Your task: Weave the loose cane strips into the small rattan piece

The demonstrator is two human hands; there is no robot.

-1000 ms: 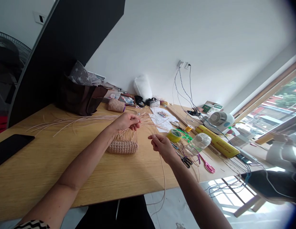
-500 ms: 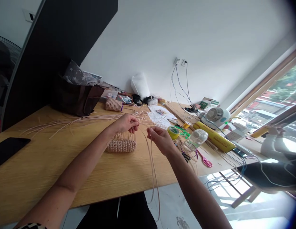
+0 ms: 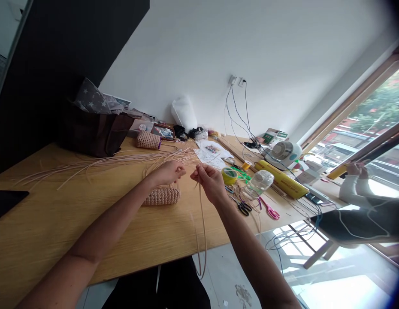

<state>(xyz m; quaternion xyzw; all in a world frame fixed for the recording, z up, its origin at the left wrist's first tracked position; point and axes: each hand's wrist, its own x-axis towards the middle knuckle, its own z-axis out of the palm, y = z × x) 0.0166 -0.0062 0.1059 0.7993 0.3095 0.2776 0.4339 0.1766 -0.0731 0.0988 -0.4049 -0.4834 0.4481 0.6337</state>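
Pale rattan strands (image 3: 99, 164) are fanning out from your left hand (image 3: 165, 174), which is pinching a bunch of them, while your right hand (image 3: 208, 180) is gripping one long strand (image 3: 202, 231) dangling past the table edge (image 3: 161, 261). Just below your left hand, a peach woven band (image 3: 162, 196) is lying with its long axis running sideways (only this band looks worked; the long ends are still loose).

Woven piece (image 3: 162, 195) on table (image 3: 51, 214), second woven piece (image 3: 148, 140) behind it, scissors (image 3: 243, 208) to the right
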